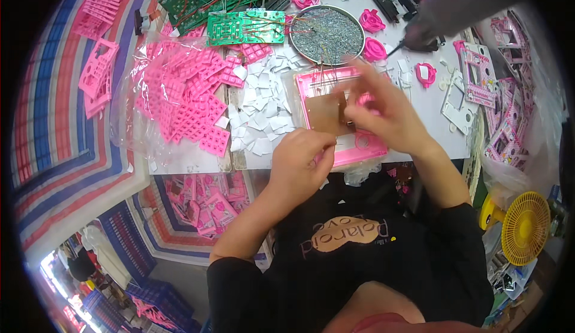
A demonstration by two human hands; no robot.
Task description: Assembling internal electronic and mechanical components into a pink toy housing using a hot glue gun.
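On my feed it looks part-built: board [324,115] in shell [362,153], likely unfastened; left hand [297,160] nearly closed, right hand [389,112] loosely curled, any hold I can't tell

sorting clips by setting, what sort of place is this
Probably a small assembly workshop for electronic goods: green circuit boards, a round tray of small metal pieces and a heap of pink plastic parts crowd the white worktable.

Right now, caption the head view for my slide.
Left hand and right hand over a pink casing, round tray of metal bits beyond.
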